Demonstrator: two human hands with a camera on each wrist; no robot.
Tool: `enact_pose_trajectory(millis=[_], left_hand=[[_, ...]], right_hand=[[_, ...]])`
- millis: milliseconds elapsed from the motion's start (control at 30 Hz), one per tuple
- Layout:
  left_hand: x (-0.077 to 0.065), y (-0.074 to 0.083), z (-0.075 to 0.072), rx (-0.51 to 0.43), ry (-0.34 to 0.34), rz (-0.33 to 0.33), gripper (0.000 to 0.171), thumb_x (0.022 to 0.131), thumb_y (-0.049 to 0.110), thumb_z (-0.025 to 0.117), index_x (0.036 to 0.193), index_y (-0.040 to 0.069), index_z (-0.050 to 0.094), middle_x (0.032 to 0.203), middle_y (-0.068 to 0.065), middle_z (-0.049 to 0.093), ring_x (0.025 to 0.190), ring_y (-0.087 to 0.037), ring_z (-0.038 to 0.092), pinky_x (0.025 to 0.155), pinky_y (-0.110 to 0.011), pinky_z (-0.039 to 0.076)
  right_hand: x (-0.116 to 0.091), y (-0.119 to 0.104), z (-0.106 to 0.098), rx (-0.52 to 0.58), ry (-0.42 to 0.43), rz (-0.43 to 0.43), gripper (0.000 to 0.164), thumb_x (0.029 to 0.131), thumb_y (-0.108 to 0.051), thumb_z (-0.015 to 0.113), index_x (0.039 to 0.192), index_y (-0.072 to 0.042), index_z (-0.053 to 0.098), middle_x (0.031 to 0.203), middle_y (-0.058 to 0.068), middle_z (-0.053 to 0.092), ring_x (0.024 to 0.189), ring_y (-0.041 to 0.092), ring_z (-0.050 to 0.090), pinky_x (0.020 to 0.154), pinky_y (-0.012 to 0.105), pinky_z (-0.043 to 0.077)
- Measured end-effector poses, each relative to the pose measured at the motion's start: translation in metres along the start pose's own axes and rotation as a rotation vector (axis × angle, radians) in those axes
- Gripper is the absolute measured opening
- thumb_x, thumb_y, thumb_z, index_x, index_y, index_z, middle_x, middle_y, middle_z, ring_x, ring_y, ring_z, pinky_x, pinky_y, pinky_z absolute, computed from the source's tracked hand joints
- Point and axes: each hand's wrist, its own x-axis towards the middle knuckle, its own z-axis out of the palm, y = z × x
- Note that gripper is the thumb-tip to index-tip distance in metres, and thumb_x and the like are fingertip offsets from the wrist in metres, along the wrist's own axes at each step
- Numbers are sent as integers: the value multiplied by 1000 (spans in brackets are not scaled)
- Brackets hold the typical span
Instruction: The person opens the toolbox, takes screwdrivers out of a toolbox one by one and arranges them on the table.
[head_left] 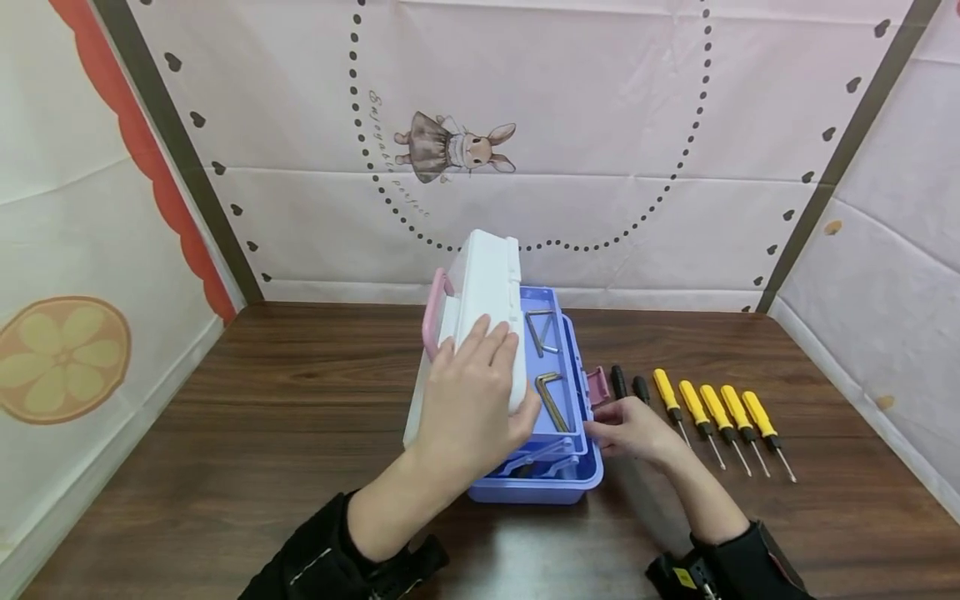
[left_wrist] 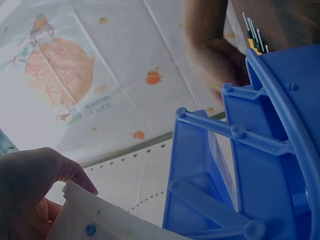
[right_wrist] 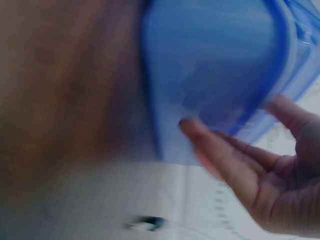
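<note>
A blue toolbox stands on the table with its white lid tilted up to the left. My left hand holds the lid, fingers over its outer face and thumb at its right edge; the left wrist view shows this hand at a corner of the lid. At the box's right rim is my right hand. In the right wrist view its thumb is at the rim and its fingertips are against the blue wall. Hex keys lie in the raised blue tray.
Several yellow-handled screwdrivers lie in a row at the right. Beside the box, black handles and a pink latch show. A pink carry handle sits on the lid. Cloth-covered walls stand behind and at both sides of the wooden table.
</note>
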Motion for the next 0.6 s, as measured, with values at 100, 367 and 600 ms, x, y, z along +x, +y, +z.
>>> enact_pose_trajectory(millis=[100,367,600], left_hand=[[1,4,1,17,-8,18,46,76,31,58,109,-1,61,114,-13,58,114,-28,47,87,-51,38],[4,14,6,69,-24,72,44,76,31,57,106,0,61,112,-12,59,113,-27,47,86,-50,39],[4,21,9,113,-42,95,45,75,34,59,104,0,62,110,-12,60,113,-27,47,87,-49,39]], right_hand=[[-8,-16,-8,-150,154,-76,38,83,-24,62,102,8,61,84,13,65,72,22,62,63,31,50],[-18,-58,-20,36,240,-292,33,87,-16,56,109,8,56,95,22,63,79,27,63,65,29,51],[-8,-81,-12,170,96,-278,39,91,-21,50,118,7,50,95,21,62,76,27,64,61,39,51]])
